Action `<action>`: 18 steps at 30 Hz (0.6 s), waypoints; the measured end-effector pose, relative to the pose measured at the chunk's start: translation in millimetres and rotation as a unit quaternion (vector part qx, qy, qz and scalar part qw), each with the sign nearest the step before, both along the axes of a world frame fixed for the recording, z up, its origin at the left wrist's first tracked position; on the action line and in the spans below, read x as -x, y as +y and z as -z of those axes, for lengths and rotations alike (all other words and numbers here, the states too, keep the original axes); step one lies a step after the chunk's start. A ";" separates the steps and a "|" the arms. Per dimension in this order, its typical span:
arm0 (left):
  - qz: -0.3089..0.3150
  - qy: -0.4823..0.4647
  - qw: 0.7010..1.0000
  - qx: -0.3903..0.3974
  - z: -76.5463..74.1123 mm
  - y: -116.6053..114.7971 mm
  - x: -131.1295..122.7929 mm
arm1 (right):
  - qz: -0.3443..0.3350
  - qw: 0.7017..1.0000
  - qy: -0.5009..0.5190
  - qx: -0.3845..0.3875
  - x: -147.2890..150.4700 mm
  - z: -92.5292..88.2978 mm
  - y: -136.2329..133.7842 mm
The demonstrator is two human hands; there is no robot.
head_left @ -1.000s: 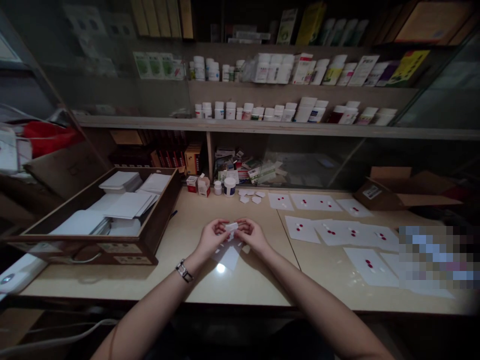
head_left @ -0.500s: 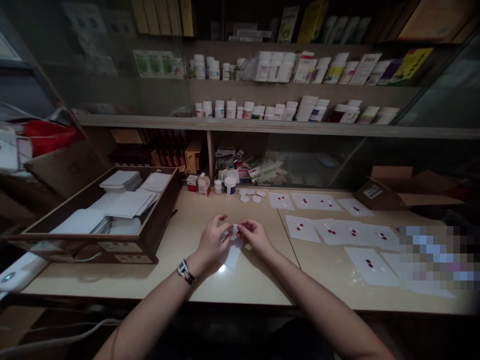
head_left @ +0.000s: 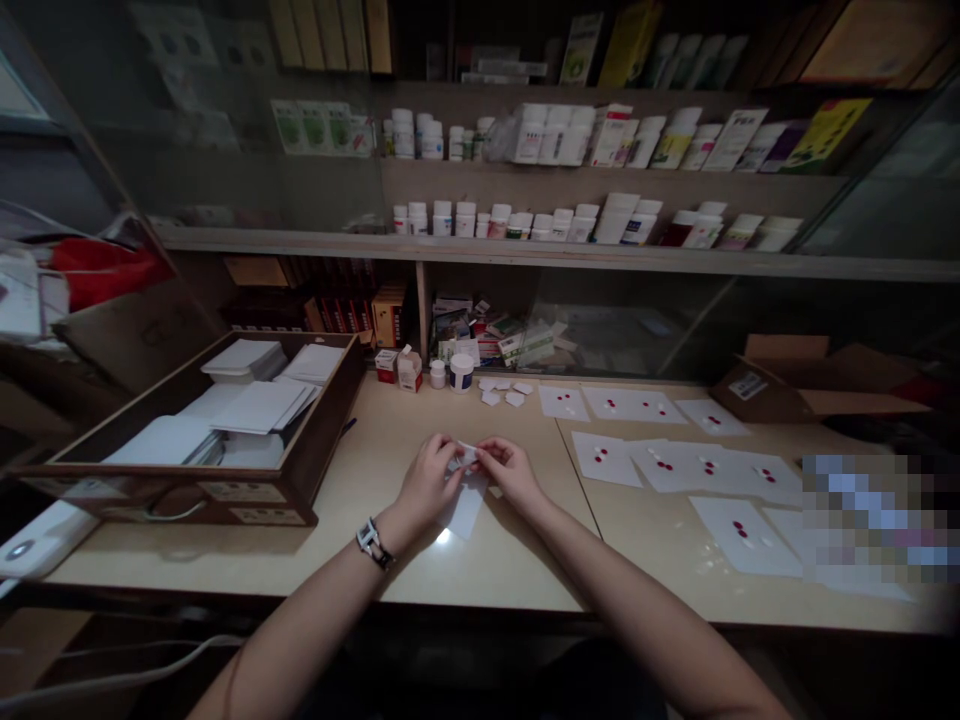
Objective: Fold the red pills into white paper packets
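Note:
Between both hands, above the middle of the table, is a small piece of white paper (head_left: 466,455), partly folded. My left hand (head_left: 429,485) pinches its left side, and my right hand (head_left: 511,472) grips its right end between thumb and fingers. A white reflection or sheet (head_left: 465,508) lies on the tabletop just below them; which it is I cannot tell. Behind my hands rest several small folded paper packets (head_left: 504,391). To the right, flat paper sheets (head_left: 606,460) carry red and white pills (head_left: 664,466).
A wooden drawer (head_left: 300,490) with stacks of white paper (head_left: 255,405) stands at left. Small boxes (head_left: 409,370) and a white jar (head_left: 461,373) line the table's back. An opened cardboard box (head_left: 757,390) sits at back right. Shelves of medicine bottles (head_left: 551,225) rise behind.
The paper between my hands has turned slightly, and more of its white surface shows. My left fingers have closed in on it. The sheets and packets on the table stay put.

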State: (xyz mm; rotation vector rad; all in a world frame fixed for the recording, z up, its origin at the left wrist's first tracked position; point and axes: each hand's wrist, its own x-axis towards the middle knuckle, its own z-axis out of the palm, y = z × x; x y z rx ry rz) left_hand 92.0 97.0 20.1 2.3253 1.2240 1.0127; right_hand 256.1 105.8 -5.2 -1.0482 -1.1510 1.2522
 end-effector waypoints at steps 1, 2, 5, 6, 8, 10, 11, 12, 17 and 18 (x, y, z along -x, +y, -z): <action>0.003 0.000 1.000 0.005 -0.4 0.0 0.1 | 0.001 1.000 0.000 0.000 -0.4 0.3 0.2; 0.004 0.002 1.000 0.009 -0.9 -0.2 0.3 | 0.000 1.000 0.000 0.000 -0.7 0.4 0.2; -0.007 0.015 1.000 0.008 -2.2 -0.7 0.8 | -0.012 1.000 -0.015 -0.003 -0.8 -0.5 -0.3; -0.011 0.019 1.000 0.008 -2.3 -0.8 1.0 | -0.016 1.000 -0.022 -0.005 -0.6 -0.8 -0.4; -0.014 0.016 1.000 0.014 -1.8 -0.5 1.3 | -0.020 0.999 -0.034 -0.006 -0.1 -1.0 0.0; -0.017 0.000 1.000 0.021 -0.8 0.1 1.3 | -0.021 0.999 -0.039 -0.005 0.3 -0.1 1.0; -0.020 -0.009 0.999 0.025 -0.2 0.4 1.2 | -0.022 0.999 -0.042 -0.006 0.4 0.5 1.5; -0.019 -0.015 0.999 0.030 0.2 0.6 1.0 | -0.022 0.999 -0.046 -0.009 0.4 0.9 1.7; -0.007 -0.015 0.998 0.068 0.6 1.3 -0.2 | -0.004 0.985 -0.140 -0.105 -1.4 -6.4 -7.0; -0.010 -0.022 0.997 0.068 0.5 1.5 -0.2 | -0.004 0.974 -0.178 -0.137 -1.9 -9.6 -10.3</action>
